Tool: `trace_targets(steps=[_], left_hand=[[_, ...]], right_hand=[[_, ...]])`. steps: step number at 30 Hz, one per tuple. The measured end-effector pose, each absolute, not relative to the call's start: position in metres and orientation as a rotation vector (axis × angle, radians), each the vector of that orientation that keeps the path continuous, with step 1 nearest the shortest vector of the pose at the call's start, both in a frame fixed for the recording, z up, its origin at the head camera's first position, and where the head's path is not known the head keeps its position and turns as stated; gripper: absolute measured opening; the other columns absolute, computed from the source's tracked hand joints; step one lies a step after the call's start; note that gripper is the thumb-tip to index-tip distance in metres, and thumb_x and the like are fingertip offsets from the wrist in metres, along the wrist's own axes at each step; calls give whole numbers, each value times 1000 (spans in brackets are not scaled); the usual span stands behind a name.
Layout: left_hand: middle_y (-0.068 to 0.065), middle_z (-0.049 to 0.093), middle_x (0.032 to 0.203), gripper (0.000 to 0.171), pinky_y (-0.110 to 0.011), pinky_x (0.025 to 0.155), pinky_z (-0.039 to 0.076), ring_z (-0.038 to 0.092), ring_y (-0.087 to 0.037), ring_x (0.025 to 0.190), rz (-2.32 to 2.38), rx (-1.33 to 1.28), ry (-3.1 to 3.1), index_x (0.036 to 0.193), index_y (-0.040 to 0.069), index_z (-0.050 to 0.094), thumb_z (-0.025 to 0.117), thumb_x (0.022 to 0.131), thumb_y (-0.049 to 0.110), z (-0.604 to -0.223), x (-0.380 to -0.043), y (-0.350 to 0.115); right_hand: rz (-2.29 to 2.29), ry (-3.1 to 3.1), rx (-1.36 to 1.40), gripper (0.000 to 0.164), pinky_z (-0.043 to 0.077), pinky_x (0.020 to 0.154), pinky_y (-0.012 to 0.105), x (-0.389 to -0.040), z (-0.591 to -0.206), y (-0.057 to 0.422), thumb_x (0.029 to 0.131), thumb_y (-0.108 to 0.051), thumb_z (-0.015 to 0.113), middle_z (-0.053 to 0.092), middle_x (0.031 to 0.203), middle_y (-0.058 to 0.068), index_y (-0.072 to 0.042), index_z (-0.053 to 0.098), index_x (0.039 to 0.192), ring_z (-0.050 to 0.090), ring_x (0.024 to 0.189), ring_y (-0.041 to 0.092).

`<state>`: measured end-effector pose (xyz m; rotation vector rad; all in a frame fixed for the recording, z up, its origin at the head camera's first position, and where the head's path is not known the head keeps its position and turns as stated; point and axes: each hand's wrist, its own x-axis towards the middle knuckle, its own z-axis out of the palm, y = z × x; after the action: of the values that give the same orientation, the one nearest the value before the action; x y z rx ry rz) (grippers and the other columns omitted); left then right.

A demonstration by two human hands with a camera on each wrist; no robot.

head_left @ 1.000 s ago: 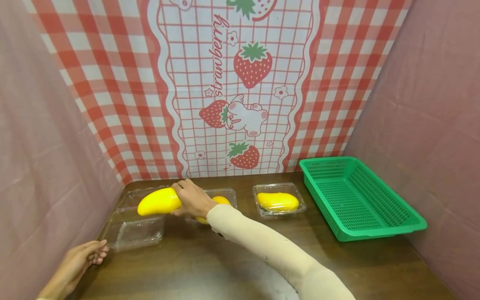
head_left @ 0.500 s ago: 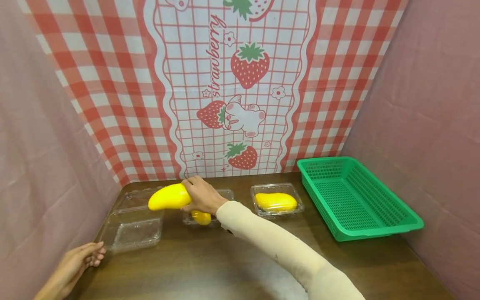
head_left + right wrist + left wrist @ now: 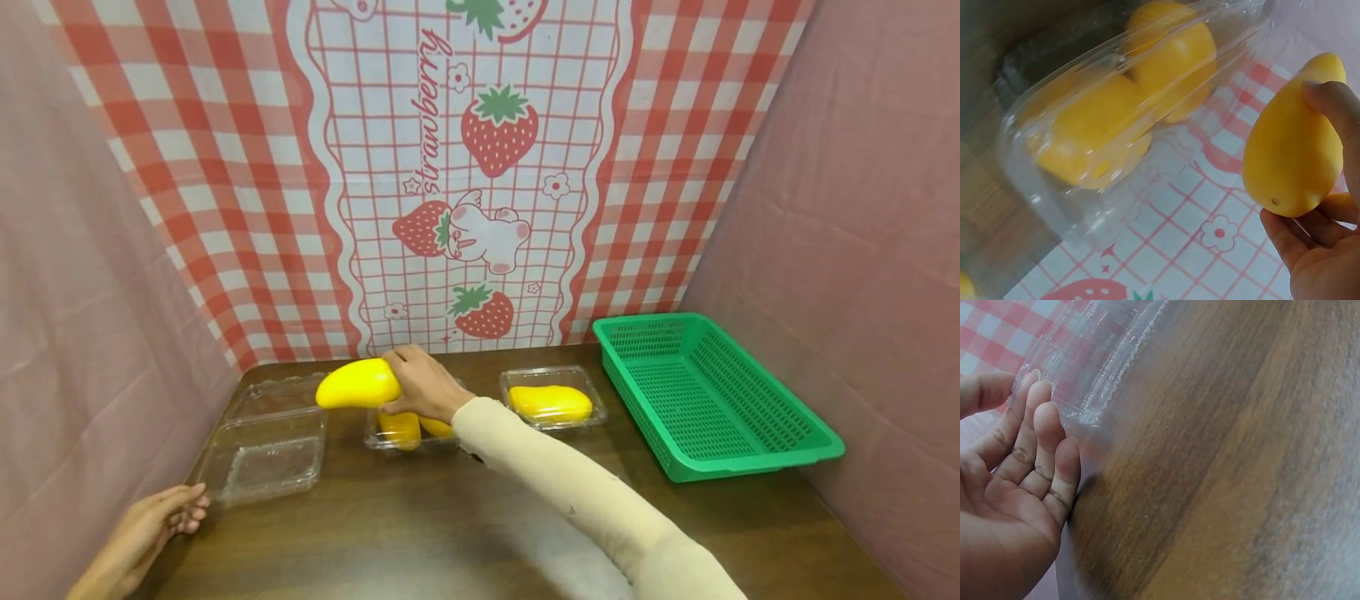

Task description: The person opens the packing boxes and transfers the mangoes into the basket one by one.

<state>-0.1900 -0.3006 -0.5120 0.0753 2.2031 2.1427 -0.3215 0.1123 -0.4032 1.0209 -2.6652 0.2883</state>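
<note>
My right hand (image 3: 427,385) grips a yellow mango (image 3: 358,384) by its right end, holding it above the table. In the right wrist view the thumb and fingers wrap round the same mango (image 3: 1294,144). Below and behind that hand sits a clear plastic box (image 3: 1019,144) with yellow fruits (image 3: 1094,131) in it, partly hidden by the hand in the head view. At the table's left edge my left hand (image 3: 153,525) pinches the corner of an open clear clamshell box (image 3: 273,468). Its thumb and index finger meet at the plastic edge in the left wrist view (image 3: 1029,462).
Right of the middle stands another clear box (image 3: 592,417) with a yellow mango (image 3: 551,403) inside. A green slotted basket (image 3: 750,467) occupies the table's right side. A checked strawberry cloth (image 3: 495,208) hangs behind, with pink cloth (image 3: 847,208) at the sides.
My right hand has moved to the right with the mango, away from the open clamshell and over the middle box. My left hand has stayed at the clamshell's corner.
</note>
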Motion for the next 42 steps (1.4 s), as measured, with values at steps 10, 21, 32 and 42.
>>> trace_targets(steps=[10,21,32,42], left_hand=[[-2,70,88,28,-25,68,56,65,-11,76,2151,85,2206,100,-4,71,50,109,11,-513,-190,-300],[-2,70,90,30,-25,69,56,65,-12,78,2078,49,2234,102,-7,69,49,110,13,-511,-192,-302],[-3,70,90,30,-26,69,56,65,-13,78,2052,4,2257,102,-9,69,50,110,13,-510,-190,-300],[-3,69,91,31,-26,70,56,64,-14,78,2028,-9,2261,103,-9,68,49,110,14,-509,-190,-299]], right_hand=[[320,-2669,983,79,47,105,34,-325,-408,135,82,-46,87,60,137,11,-4,55,141,55,122,24],[392,-2680,922,79,47,107,39,-328,-407,165,81,-43,88,60,137,13,-3,55,141,56,125,28],[392,-2666,866,82,49,105,39,-333,-409,190,78,-41,91,61,132,15,-1,56,140,58,121,29],[464,-2684,803,81,51,102,42,-334,-409,212,77,-37,93,60,133,17,-2,56,140,56,120,31]])
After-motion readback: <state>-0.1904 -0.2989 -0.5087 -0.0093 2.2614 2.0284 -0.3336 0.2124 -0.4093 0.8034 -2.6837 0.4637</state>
